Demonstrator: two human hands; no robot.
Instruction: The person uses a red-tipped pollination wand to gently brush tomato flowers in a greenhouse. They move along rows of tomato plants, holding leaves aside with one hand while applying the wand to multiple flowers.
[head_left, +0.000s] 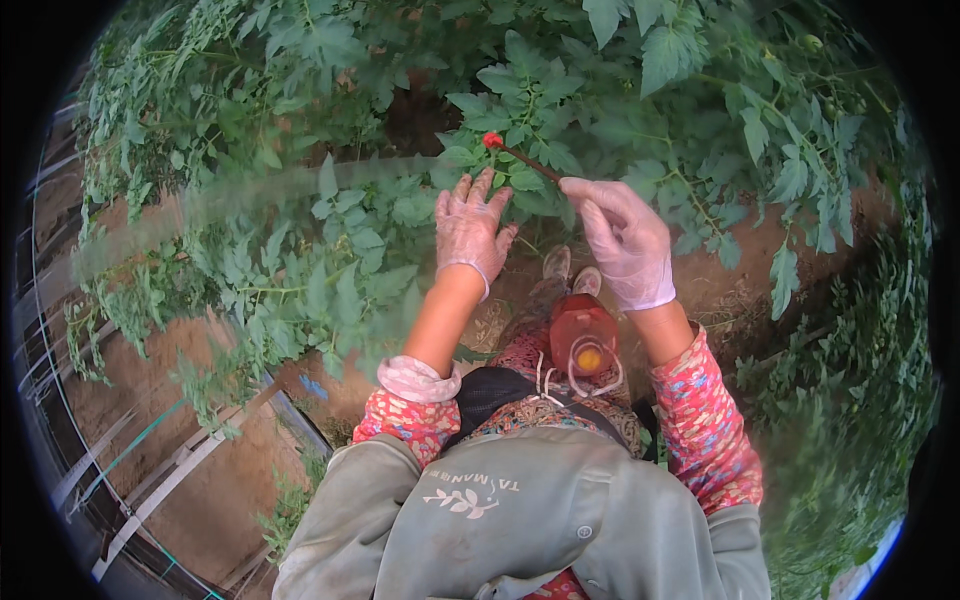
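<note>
My right hand (624, 238), in a thin clear glove, grips a slender brown stick (534, 164) whose tip is bright red (492, 140). That tip is over the leafy top of a tomato plant (525, 105); whether it touches is unclear. Just below and left of the tip, my left hand (472, 225), gloved the same way, has its fingers spread against the foliage and holds nothing that I can see. At my waist hangs a clear plastic bottle (583, 330) of red liquid, with a white cord (574, 375) looped about it and something round and yellow showing inside.
Dense tomato foliage (300, 150) spreads ahead and to the left, with more plants (840, 420) at the right. Bare soil (225, 480) shows at the lower left, crossed by pale straps (161, 495) and a green string (142, 433). My shoes (586, 280) stand on the ground.
</note>
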